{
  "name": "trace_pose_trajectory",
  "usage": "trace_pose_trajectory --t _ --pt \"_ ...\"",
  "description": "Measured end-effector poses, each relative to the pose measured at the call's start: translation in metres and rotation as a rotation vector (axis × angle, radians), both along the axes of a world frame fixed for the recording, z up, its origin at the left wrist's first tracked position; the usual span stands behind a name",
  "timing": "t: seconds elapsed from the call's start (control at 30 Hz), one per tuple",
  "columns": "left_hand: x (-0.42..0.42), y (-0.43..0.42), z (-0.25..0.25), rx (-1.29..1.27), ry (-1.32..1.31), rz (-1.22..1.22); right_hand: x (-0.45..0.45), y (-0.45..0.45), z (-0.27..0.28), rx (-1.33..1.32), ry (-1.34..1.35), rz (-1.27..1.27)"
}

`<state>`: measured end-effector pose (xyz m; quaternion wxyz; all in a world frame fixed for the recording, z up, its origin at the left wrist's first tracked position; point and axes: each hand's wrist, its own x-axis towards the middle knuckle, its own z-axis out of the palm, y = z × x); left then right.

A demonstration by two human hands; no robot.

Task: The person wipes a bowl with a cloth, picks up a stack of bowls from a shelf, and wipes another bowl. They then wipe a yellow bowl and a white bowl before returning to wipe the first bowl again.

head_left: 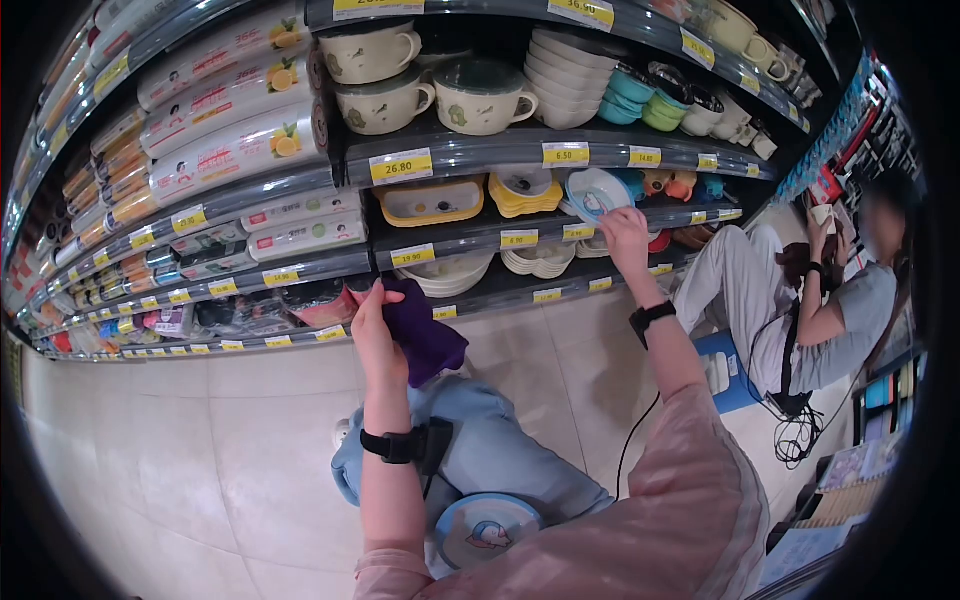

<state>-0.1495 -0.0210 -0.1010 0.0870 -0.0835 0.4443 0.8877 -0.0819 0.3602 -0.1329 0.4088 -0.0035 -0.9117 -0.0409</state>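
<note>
My left hand (374, 330) is closed around a dark purple cloth (425, 335), which hangs down to the right of my fingers. With my fingers pinched at its near rim, my right hand (627, 238) grips a small white bowl (592, 186) with a blue rim and a cartoon picture inside. The bowl is tilted toward me at the middle shelf, beside yellow-edged bowls (524, 190). On my lap rests a blue-rimmed plate (485, 532) with a cartoon animal on it.
Lidded mugs (482, 95) and stacked white bowls (570, 75) fill the shelf above. White dishes (450, 272) stand below. Wrapped rolls (240, 140) are at left. A person (770, 300) sits at right, near a blue box (728, 372) and coiled cables (797, 440).
</note>
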Motion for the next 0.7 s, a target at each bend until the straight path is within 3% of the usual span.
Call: trace_pose_trajectory --t 0.23,0.53,0.57,0.63,0.7 --pt "-0.012 -0.001 -0.024 -0.029 0.025 0.003 -0.055 0.047 -0.019 -0.035 -0.098 -0.119" --pt "-0.012 -0.002 -0.015 -0.025 -0.005 -0.044 -0.071 0.049 -0.047 -0.115 -0.347 -0.113" --pt "-0.012 -0.002 -0.018 -0.027 -0.005 -0.047 -0.067 0.043 -0.045 -0.118 -0.346 -0.116" --pt "-0.013 -0.002 -0.024 -0.044 0.043 -0.041 -0.056 0.028 -0.041 -0.047 -0.1 -0.055" --pt "-0.008 -0.002 -0.013 -0.04 0.036 -0.128 -0.037 0.0 -0.042 -0.136 -0.13 0.008"
